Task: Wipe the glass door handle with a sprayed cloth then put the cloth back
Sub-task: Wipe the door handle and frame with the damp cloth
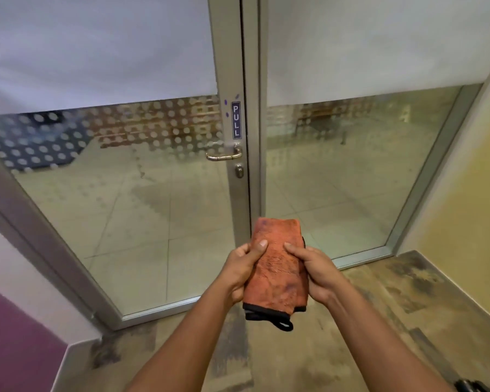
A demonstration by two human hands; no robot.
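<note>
A folded orange cloth (276, 267) with a black hem is held upright in front of me by both hands. My left hand (242, 268) grips its left edge with the thumb on top. My right hand (311, 268) grips its right edge. The metal lever door handle (223, 156) is on the left glass door's frame, well above and beyond the cloth, under a blue PULL sign (236, 119). A keyhole (239, 171) sits just below the handle. Neither hand touches the handle.
Two glass doors (351, 179) in grey metal frames stand shut, frosted on top and dotted across the left pane. A purple wall (9, 335) is at lower left, a yellow wall (470, 207) at right. A dark object (473, 386) shows at the bottom right corner.
</note>
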